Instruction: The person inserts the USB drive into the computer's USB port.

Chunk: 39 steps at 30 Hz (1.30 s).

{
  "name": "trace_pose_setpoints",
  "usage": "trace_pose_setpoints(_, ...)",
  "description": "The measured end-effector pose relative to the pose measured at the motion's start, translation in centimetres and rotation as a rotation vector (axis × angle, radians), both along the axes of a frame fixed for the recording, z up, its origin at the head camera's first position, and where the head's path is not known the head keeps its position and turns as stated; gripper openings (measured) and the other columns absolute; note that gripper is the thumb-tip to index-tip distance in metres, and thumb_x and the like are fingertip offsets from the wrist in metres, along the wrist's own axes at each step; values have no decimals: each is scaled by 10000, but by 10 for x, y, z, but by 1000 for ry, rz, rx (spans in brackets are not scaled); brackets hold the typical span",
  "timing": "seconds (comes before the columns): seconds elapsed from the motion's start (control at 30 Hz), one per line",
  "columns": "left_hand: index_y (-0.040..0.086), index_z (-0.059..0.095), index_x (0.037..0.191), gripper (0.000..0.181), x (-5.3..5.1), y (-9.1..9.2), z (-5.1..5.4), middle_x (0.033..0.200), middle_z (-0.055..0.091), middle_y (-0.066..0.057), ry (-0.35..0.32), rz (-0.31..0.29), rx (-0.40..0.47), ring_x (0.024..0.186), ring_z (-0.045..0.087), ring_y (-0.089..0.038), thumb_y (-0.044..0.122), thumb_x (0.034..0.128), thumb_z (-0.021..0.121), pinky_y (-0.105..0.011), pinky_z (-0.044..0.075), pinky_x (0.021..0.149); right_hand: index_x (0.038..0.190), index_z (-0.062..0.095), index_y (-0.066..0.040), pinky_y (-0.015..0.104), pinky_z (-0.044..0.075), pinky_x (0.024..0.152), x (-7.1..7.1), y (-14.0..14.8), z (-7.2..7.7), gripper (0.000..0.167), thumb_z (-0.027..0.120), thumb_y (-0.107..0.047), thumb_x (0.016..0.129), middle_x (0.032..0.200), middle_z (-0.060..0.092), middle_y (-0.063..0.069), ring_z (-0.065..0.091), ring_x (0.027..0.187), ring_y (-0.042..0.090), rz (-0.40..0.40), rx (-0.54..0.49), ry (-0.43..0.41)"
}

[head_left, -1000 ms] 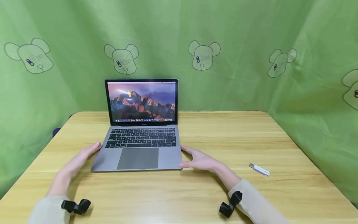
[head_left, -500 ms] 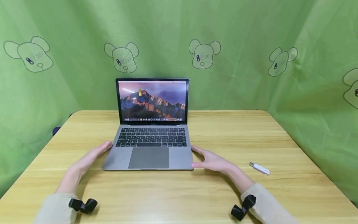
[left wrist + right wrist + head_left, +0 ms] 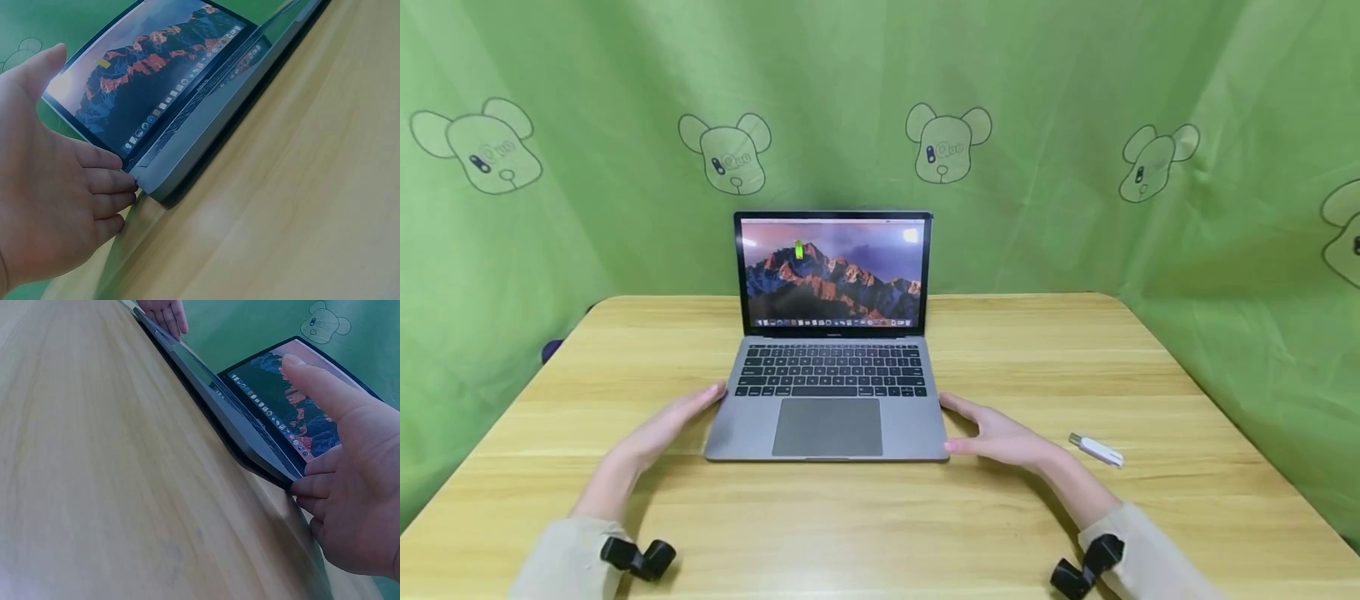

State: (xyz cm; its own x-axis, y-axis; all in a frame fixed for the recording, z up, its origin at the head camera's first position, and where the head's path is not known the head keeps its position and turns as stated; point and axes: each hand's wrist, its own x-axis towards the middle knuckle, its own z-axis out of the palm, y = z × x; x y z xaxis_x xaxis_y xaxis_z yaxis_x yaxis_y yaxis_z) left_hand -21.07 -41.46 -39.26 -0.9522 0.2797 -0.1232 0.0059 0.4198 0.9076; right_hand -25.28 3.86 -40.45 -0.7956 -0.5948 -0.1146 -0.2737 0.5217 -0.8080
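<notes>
A grey laptop, its lid up and its screen lit with a mountain picture, stands on the wooden table between both hands. My left hand touches its left side with the fingertips. In the left wrist view those fingers look straight and lie together, the thumb raised away from them. At the right side, my right hand touches the laptop's edge near the front corner. The right wrist view has its fingers against that edge, with the thumb lifted in front of the screen.
A white USB stick lies on the wooden table, right of the right hand. Green curtains with printed bear heads hang behind and beside the table. Both sleeves carry a black wrist mount.
The laptop has slid steadily to the right across the table, both hands moving along with it at its sides. The USB stick has stayed in place, and the right hand is now closer to it.
</notes>
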Motion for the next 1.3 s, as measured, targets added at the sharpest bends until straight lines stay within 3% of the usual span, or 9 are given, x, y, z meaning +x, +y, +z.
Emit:
trace_pose_setpoints(0.37,-81,167,1428,684,-2,-4,-2,1491,121,-244,-7,-12,-5,1368,65,-418,447,1002,253,-555,24,1085,1438,202,65,563,125,1082,-2,1,-8,818,662,-289,861,1488,209,235,142,1367,398,4,-38,29)
trace_pose_setpoints(0.8,-45,164,1445,699,-5,-7,2,1506,100,-221,-70,-28,11,1375,29,-406,473,991,281,-581,-13,1070,1434,212,69,572,141,1072,-1,-2,-9,797,659,-263,863,1485,221,234,165,1359,405,-18,-29,55)
trace_pose_setpoints(1.3,-40,183,1444,672,-8,-16,-7,1503,138,-207,-31,-56,22,1376,72,-391,443,993,307,-564,19,1078,1431,224,68,582,143,1066,0,-2,-9,759,643,-240,879,1483,229,232,163,1358,409,-17,-20,66)
